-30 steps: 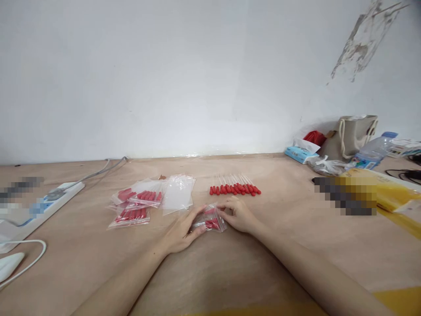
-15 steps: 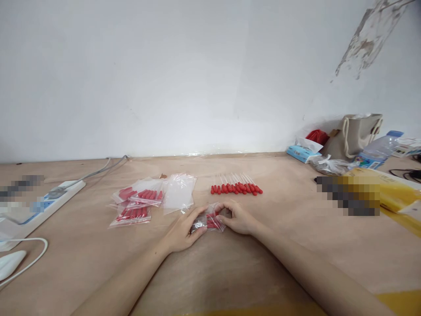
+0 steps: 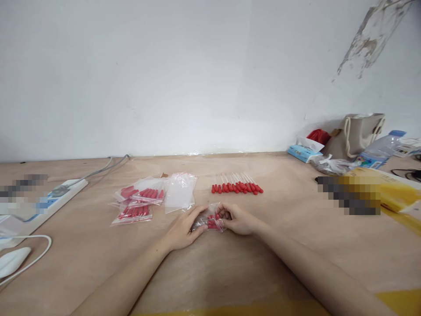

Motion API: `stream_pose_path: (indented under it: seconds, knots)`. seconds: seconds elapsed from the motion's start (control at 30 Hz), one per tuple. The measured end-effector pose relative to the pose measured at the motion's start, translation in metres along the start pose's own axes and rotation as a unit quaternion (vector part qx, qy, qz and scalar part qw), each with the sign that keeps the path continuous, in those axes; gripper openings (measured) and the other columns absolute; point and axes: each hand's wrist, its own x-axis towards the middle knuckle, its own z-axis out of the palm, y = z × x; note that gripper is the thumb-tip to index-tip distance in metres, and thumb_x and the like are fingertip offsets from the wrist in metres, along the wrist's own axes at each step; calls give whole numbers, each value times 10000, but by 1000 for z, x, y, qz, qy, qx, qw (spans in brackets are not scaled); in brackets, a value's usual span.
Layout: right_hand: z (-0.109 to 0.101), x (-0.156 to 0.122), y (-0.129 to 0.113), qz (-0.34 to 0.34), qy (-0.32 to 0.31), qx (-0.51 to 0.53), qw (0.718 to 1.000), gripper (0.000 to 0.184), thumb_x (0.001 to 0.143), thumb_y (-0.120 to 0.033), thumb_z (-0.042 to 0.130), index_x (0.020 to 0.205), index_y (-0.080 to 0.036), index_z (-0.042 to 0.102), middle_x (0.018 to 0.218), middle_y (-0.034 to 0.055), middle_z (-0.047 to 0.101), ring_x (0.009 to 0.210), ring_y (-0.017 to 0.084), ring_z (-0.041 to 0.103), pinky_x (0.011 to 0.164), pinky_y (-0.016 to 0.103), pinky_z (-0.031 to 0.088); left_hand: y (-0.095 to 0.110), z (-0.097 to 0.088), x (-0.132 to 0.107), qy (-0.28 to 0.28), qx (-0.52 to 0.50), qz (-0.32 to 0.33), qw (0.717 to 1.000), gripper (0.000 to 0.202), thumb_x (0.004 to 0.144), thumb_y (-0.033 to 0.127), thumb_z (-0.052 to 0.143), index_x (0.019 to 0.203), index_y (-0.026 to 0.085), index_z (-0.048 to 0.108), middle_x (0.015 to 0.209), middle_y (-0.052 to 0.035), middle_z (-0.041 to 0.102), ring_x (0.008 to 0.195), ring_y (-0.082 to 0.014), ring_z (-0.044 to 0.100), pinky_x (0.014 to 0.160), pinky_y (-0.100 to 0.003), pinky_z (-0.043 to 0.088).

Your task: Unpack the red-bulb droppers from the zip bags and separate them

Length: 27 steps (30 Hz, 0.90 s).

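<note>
Both hands meet at the middle of the brown tabletop [image 3: 230,272] over a small clear bag of red-capped droppers [image 3: 210,221]. My left hand [image 3: 182,230] grips the bag's left end with curled fingers. The fingers of my right hand [image 3: 238,218] are pinched on its right end. Just behind them lies a row of several loose red-bulbed droppers [image 3: 237,188]. To the left sit filled clear bags of red droppers [image 3: 140,202] and a stack of unfilled clear bags [image 3: 180,192].
A white power strip [image 3: 49,199] with a grey cable lies at far left, with a white device and cord [image 3: 13,259] in front of it. At the right stand a tissue pack [image 3: 302,151], a beige bag [image 3: 358,134], a water bottle [image 3: 378,151] and yellow packaging [image 3: 391,188].
Both hands have tightened on the small bag and squeezed it narrower; my right fingers curled further in. The view drifted slightly.
</note>
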Motion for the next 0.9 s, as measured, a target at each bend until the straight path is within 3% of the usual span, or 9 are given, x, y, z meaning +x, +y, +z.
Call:
stream_pose_path:
  seconds: [0.2, 0.37, 0.47, 0.63, 0.77, 0.9]
  knots:
    - [-7, 2, -4, 57, 25, 98, 993, 139, 678, -203, 619, 780, -156, 537, 640, -30, 545, 580, 70, 500, 550, 200, 412, 0, -1, 0, -1, -9, -5, 1000, 443, 849, 356, 452, 1265, 238, 359, 1233, -56, 487, 1102, -202, 476, 920, -336, 408]
    - [-30, 3, 2, 135, 74, 257, 954, 316, 598, -295, 722, 808, -159, 529, 684, -5, 616, 582, 89, 578, 594, 243, 484, -1, -1, 0, -11, -13, -16, 1000, 452, 851, 359, 446, 1276, 246, 340, 1252, -57, 469, 1101, -202, 473, 914, -338, 408]
    - [-44, 1, 7, 142, 71, 299, 941, 333, 581, -305, 741, 799, -149, 544, 726, 11, 642, 600, 86, 596, 630, 245, 497, 0, -1, 0, -13, -12, -20, 1000, 453, 850, 359, 448, 1275, 248, 339, 1244, -58, 473, 1085, -203, 477, 906, -344, 407]
    - [-85, -13, -2, 116, 96, 236, 960, 319, 612, -334, 716, 835, -153, 575, 794, 42, 669, 656, 98, 611, 631, 232, 494, 3, -3, 1, -15, -13, -17, 1000, 438, 850, 352, 445, 1265, 250, 350, 1249, -60, 465, 1061, -206, 485, 881, -352, 419]
    - [-117, -19, -15, 55, 229, 160, 959, 327, 624, -369, 701, 841, -165, 568, 764, 47, 666, 671, 132, 617, 641, 278, 501, 3, -3, 1, -15, -17, -9, 1000, 437, 843, 321, 455, 1263, 251, 356, 1254, -61, 460, 1050, -203, 492, 872, -342, 428]
    - [-110, -3, -7, -67, 374, 0, 925, 239, 708, -335, 618, 878, -175, 565, 863, 64, 657, 795, 162, 614, 755, 330, 488, 2, -3, 1, -12, -7, -11, 1000, 433, 840, 322, 459, 1258, 246, 374, 1259, -67, 461, 1055, -212, 492, 877, -345, 427]
